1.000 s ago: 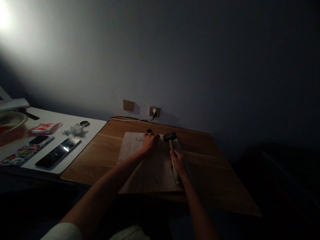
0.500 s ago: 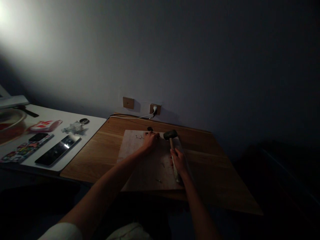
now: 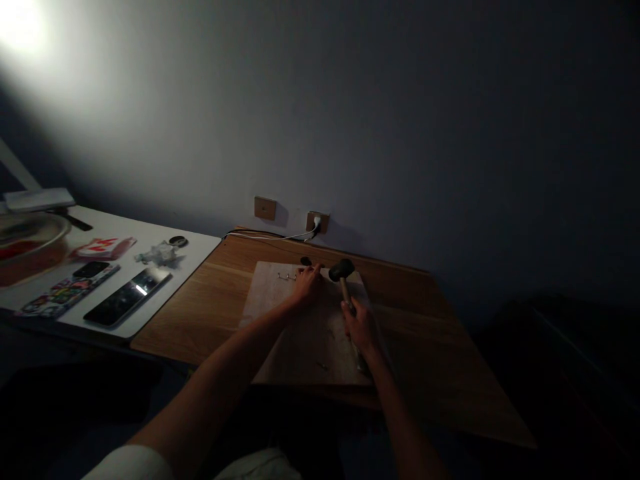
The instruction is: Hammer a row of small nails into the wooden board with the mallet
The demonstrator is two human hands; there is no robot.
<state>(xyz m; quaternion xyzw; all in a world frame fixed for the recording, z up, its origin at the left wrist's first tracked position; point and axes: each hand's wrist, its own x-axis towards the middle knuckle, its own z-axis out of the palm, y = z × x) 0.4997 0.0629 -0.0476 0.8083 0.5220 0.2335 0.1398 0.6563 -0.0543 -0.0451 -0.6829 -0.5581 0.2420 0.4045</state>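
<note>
My right hand is wrapped round the handle of a mallet with a dark head. The mallet head is at the far right part of a pale wooden board, close to my left hand. Near the board's far edge, my left hand has its fingers drawn together, and whatever they pinch is too dark and small to make out. Several small shiny nails stand in a row just left of those fingers. A loose nail lies on the board's near part.
The board rests on a brown wooden table against the wall. A plug with cables sits in a wall socket behind. On the white table at left are a phone, a patterned case, a red-and-white packet and a clear bowl.
The view has shifted a little, so everything sits slightly further right. My left fingers remain at the board's far edge, and the mallet stays close beside them in my right hand.
</note>
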